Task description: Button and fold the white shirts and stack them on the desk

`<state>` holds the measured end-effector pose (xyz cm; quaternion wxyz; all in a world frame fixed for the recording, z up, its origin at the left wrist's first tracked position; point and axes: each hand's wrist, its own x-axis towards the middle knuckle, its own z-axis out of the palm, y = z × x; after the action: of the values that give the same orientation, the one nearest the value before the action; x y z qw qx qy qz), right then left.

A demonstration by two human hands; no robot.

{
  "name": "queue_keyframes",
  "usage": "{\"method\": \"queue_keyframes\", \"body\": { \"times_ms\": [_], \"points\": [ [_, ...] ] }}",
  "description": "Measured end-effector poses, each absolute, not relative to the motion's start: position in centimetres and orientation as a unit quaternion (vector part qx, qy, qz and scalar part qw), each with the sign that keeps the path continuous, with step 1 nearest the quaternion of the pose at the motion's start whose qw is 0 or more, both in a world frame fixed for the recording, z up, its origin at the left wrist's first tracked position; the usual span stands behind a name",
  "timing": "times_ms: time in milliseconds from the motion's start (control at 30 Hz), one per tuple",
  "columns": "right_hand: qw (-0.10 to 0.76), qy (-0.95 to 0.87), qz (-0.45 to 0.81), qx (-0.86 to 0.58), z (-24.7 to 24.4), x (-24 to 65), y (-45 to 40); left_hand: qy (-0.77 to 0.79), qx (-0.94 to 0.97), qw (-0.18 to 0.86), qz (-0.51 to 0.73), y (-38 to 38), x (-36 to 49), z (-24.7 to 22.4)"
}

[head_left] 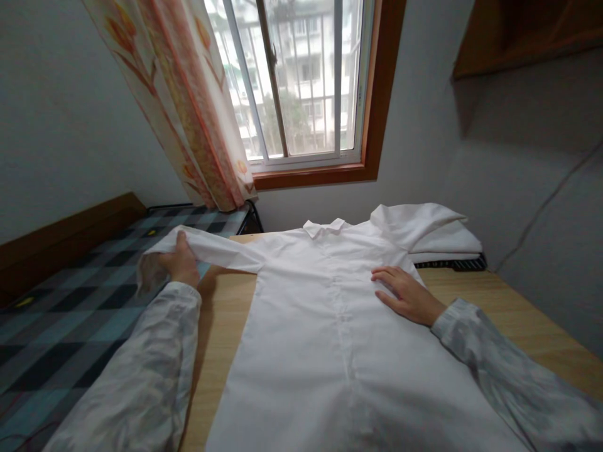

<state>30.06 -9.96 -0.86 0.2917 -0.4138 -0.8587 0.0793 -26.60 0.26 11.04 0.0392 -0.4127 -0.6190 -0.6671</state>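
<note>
A white long-sleeved shirt (301, 326) lies spread front up, its collar at the far side and its button strip running down the middle. At the left, my left hand (183, 260) is closed on the shirt's sleeve near the cuff, holding it out past the table edge. The cuff end hangs down beside the fingers. My right hand (405, 294) rests on the shirt's chest at the right, palm down with the fingers spread. The shirt's other sleeve lies toward the far right, against some folded white cloth.
Under the shirt is a light wooden table (499, 301). Folded white cloth (438, 232) lies on a dark patterned item (466, 263) at the far right. A bed with a checked cover (70, 326) adjoins on the left. Behind are a flowered curtain (183, 107) and a window (306, 81).
</note>
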Motion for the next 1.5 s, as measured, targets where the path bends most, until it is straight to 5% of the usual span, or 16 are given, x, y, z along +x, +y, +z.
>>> {"method": "queue_keyframes", "body": {
  "times_ms": [100, 300, 467, 900, 1100, 1500],
  "points": [
    [0.292, -0.858, 0.080, -0.415, -0.6, 30.0, -10.1, -0.595, -0.472, 0.066, -0.647, 0.0, -23.8, 10.8],
    [0.294, -0.858, 0.081, -0.414, -0.8, 30.1, -10.0, -0.449, -0.857, 0.133, -0.213, -3.3, -15.5, 7.0],
    [0.307, -0.847, 0.099, -0.423, -1.4, 30.2, -10.0, -0.289, -0.950, 0.105, -0.056, -5.4, -12.2, 3.9],
    [0.243, -0.718, 0.375, -0.533, 3.6, 22.2, -2.7, -0.194, -0.976, 0.094, -0.043, -7.5, -11.4, 4.3],
    [0.318, -0.603, 0.558, -0.472, 2.4, 17.4, -1.4, -0.195, -0.977, 0.079, -0.031, -8.2, -10.8, 5.6],
    [0.317, -0.643, 0.559, -0.417, 2.6, 20.0, -4.4, -0.137, -0.986, 0.020, -0.088, -9.2, -9.5, 6.1]
  ]
}}
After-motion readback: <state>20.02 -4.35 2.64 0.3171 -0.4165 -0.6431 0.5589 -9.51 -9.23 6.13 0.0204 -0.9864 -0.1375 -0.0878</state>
